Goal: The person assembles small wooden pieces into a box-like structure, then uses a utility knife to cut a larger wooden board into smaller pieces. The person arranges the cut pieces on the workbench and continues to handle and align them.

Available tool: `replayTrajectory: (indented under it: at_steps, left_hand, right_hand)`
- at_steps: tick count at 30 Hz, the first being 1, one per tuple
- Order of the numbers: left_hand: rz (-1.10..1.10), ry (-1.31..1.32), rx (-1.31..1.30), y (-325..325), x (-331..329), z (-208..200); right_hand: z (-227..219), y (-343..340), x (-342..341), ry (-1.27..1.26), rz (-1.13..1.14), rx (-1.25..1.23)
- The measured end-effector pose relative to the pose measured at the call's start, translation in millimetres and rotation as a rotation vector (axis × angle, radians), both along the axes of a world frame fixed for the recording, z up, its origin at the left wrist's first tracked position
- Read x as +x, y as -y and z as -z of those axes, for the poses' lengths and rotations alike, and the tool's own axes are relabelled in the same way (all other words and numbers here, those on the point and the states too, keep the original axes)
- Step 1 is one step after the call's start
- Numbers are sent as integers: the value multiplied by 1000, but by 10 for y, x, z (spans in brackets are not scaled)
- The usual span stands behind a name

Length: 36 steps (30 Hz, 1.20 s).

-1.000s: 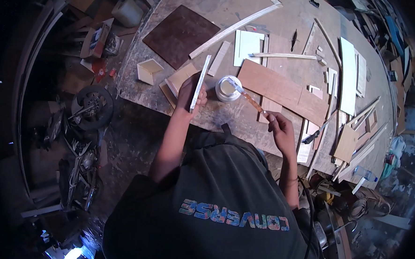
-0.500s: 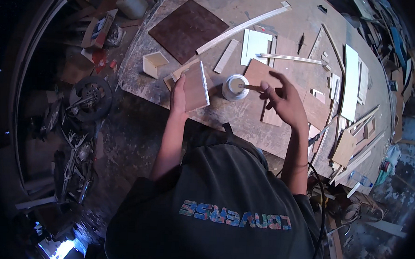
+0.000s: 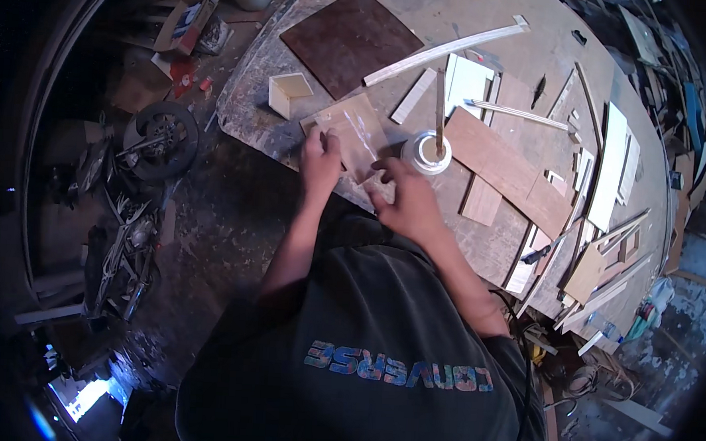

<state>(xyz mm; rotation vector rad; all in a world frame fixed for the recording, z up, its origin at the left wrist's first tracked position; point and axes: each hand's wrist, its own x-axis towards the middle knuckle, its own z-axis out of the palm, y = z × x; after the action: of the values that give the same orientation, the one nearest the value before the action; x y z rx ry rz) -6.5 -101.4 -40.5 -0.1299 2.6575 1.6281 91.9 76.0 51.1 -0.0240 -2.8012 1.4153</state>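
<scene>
A thin brown wooden board (image 3: pixel 344 123) with white, glue-like streaks lies near the front edge of the workbench. My left hand (image 3: pixel 322 161) has its fingers curled on the board's near left side. By the board's near right corner, my right hand (image 3: pixel 410 201) has thumb and fingers apart; whether its fingertips touch the wood is hard to make out. Just beyond that hand stands a white jar (image 3: pixel 428 156) of pale paste. A flat wooden stick or brush handle (image 3: pixel 440 105) rises upright from the jar.
Behind the board are a dark brown square panel (image 3: pixel 353 43), a small L-shaped wooden piece (image 3: pixel 288 95) and a long pale strip (image 3: pixel 446 51). Brown boards (image 3: pixel 503 166) and white panels (image 3: pixel 607 166) lie to the right. A wheel (image 3: pixel 164 139) stands on the floor at left.
My right hand has left the stick standing in the jar and moved left to the board. My left hand has lowered the board it held up onto the bench. The view has shifted slightly.
</scene>
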Motion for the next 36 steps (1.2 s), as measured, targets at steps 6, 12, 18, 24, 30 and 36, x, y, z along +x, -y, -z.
replayTrajectory:
  at_steps: [6,12,18,24,30,36]
  left_hand:
    - [69,-3,-216,-213,3,-370]
    - [116,-67,-208,-185,-66,-176]
    - [120,62,-108,93,-152,-6]
    - [59,40,-227,355,-189,249]
    - [110,33,-217,366,-239,445]
    - [152,181,-237,388,-278,503]
  right_hand:
    - [560,420,-310,-32,24,315]
    - [699,390,-475,15,78,289]
    - [981,176,-618,42,184,246]
    - [1093,113,-780,44,228,268]
    - [1109,238,-895,75,269,231]
    - [1247,252,-857,151,292,218]
